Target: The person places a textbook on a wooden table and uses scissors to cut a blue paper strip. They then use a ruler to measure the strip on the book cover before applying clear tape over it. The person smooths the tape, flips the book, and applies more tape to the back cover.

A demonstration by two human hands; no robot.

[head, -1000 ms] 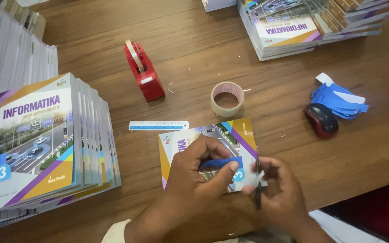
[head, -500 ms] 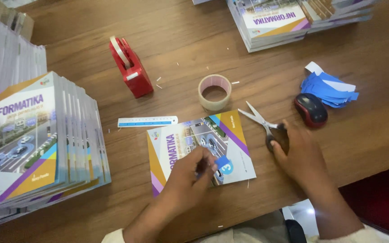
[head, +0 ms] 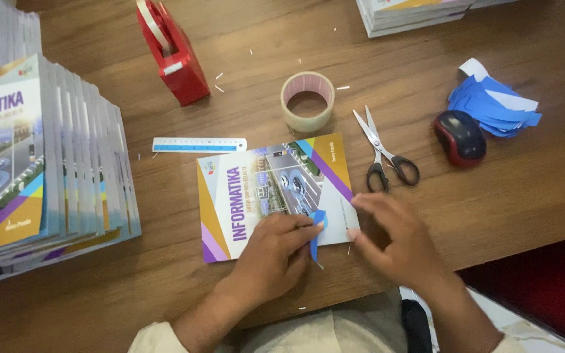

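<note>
A textbook (head: 256,189) with a road picture on its cover lies flat on the wooden table (head: 263,59) in front of me. My left hand (head: 276,252) pinches a small blue paper strip (head: 316,229) at the book's lower right corner. My right hand (head: 397,238) rests with its fingertips on the same corner of the cover, fingers spread, holding nothing. Scissors (head: 382,151) with black handles lie on the table just above my right hand, slightly parted.
A roll of clear tape (head: 307,101), a red tape dispenser (head: 168,52) and a blue ruler (head: 199,144) lie beyond the book. A stack of the same textbooks (head: 40,163) fills the left. A computer mouse (head: 460,136) and a blue paper pile (head: 495,101) sit right.
My right hand let go of the scissors, which now lie on the table, and came back to the book's corner. My left hand kept the blue strip at the cover.
</note>
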